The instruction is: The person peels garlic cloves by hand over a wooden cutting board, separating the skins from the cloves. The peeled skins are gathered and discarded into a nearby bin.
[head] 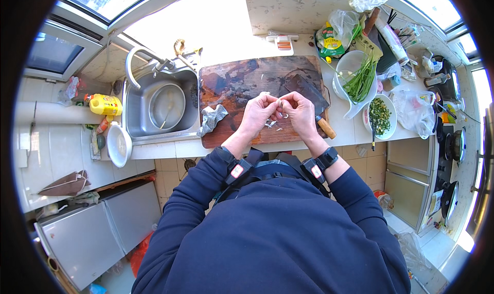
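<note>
Over the wooden cutting board (231,81), my left hand (258,114) and my right hand (299,112) meet at the fingertips. Both pinch a small pale piece that looks like a garlic clove (280,101). Thin whitish peelings (271,124) lie on the board beneath my fingers. A cleaver with a dark blade (305,91) and a wooden handle (326,127) rests at the board's right side, partly behind my right hand. A crumpled grey cloth (212,118) sits on the board's left edge.
A steel sink (131,128) with a metal bowl (167,105) is at left. On the right stand a white colander (343,64) holding green stalks (361,83) and a white bowl (391,114) of chopped greens (380,116). A white bowl (119,145) overhangs the counter edge at left.
</note>
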{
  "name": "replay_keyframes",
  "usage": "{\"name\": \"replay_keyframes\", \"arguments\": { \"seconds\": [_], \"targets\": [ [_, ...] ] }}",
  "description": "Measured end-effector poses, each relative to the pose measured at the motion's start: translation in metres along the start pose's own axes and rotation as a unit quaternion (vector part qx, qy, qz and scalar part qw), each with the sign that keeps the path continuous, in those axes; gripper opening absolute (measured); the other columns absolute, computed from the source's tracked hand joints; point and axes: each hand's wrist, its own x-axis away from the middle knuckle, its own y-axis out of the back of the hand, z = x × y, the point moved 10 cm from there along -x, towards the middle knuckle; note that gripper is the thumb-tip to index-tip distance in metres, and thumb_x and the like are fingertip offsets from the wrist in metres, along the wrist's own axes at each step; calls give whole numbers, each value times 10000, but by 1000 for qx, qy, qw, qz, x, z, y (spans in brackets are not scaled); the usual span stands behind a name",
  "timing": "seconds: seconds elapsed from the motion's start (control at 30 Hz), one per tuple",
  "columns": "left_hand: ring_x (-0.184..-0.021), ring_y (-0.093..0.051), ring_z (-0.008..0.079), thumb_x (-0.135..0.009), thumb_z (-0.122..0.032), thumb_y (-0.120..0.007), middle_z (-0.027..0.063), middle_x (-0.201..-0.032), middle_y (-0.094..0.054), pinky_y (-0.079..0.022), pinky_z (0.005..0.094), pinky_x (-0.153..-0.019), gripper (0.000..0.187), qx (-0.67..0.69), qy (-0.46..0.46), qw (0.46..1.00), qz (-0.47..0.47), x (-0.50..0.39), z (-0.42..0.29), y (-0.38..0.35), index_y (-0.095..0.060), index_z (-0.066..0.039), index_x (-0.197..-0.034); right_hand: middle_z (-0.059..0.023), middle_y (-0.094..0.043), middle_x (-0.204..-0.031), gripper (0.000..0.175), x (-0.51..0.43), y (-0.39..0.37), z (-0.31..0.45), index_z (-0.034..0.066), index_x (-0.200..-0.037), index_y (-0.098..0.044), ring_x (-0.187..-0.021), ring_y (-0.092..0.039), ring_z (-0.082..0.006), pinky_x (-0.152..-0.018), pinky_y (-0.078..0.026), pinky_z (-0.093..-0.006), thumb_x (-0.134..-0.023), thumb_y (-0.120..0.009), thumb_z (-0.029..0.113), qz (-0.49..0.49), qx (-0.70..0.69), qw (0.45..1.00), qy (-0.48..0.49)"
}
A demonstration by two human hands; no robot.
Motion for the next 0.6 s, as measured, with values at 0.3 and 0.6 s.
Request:
{"name": "replay_keyframes", "arguments": {
  "seconds": [0.3, 0.6],
  "targets": [
    [-796, -713, 118, -1067, -92, -622, 59, -957, -732, -587, 254, -714, 103, 100, 19, 995, -5, 4, -2, -2, -651, -27, -1141, -33, -712, -808, 79, -3, -2, -15, 0, -978, -692, -709, -639, -74, -663, -537, -254, -972, -674, 77, -10, -8, 1000, -20],
    [-750, -604, 67, -1044, -85, -653, -1, -925, -686, -508, 225, -675, 91, 111, 22, 993, -41, 1, 7, 10, -683, -57, -1125, -14, -708, -840, 148, -3, -9, -23, -9, -1041, -718, -728, -640, -68, -656, -522, -231, -1004, -690, 131, 37, -112, 991, -65]
  ]
}}
